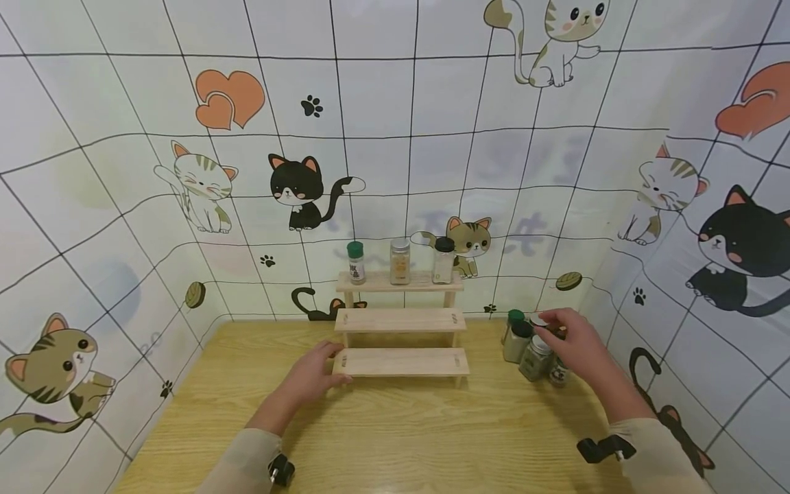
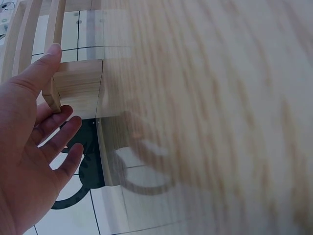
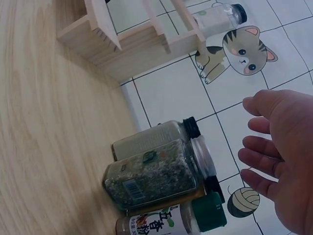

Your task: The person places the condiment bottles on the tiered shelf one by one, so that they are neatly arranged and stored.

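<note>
My left hand (image 1: 310,374) holds the left end of the lowest step of a three-tier wooden rack (image 1: 401,360). In the left wrist view its thumb and fingers lie on opposite edges of the board end (image 2: 51,95). Over a cluster of spice jars on the right is my right hand (image 1: 574,339), fingers loosely bent. The right wrist view shows this hand apart from the jars, holding nothing. Below it stand a silver-capped jar of green flakes (image 3: 151,174), a black-capped jar (image 3: 151,139) and a green-capped spice bottle (image 3: 171,220); other jars are partly hidden.
On the rack's top tier stand a green-capped bottle (image 1: 356,264), a silver-capped jar (image 1: 400,262) and a black-capped jar (image 1: 443,262). The wooden table (image 1: 395,439) meets a cat-patterned cloth wall (image 1: 382,165) at the back and sides.
</note>
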The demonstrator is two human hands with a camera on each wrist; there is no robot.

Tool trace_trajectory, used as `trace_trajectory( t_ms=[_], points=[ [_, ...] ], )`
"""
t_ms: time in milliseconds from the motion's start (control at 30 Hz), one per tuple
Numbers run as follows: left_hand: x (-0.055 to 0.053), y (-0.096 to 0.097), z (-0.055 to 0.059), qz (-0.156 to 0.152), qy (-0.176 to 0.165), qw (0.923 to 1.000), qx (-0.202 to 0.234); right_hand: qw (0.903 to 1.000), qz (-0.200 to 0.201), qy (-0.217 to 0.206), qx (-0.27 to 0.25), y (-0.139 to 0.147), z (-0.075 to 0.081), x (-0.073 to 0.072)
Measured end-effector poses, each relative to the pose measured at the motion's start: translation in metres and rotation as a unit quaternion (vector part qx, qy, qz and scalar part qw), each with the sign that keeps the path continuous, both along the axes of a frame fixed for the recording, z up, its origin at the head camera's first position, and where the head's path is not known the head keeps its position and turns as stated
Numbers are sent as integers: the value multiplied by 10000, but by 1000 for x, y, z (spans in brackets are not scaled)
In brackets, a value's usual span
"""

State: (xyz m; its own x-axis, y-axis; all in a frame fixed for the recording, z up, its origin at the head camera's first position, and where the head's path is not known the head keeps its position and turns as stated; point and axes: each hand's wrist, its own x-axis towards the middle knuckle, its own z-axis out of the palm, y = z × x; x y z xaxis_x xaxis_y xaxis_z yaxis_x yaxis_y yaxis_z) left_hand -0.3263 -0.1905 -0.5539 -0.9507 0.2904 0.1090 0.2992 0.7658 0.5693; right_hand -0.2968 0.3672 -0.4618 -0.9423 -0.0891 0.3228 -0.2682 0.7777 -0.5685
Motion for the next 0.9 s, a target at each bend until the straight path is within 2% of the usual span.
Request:
trace_trajectory(
  t_ms=[200,700,900],
  points=[
    [1,1,2,-23,24,10000,67,9988,-221,248,351,4,-11,3],
    [-2,-1,-2,-102,78,9999,47,9938,-372,303,1006,6,-31,5],
    [-4,-2,-3,-86,132,9999,10,9805,-518,427,1849,2,-33,3]
  ],
)
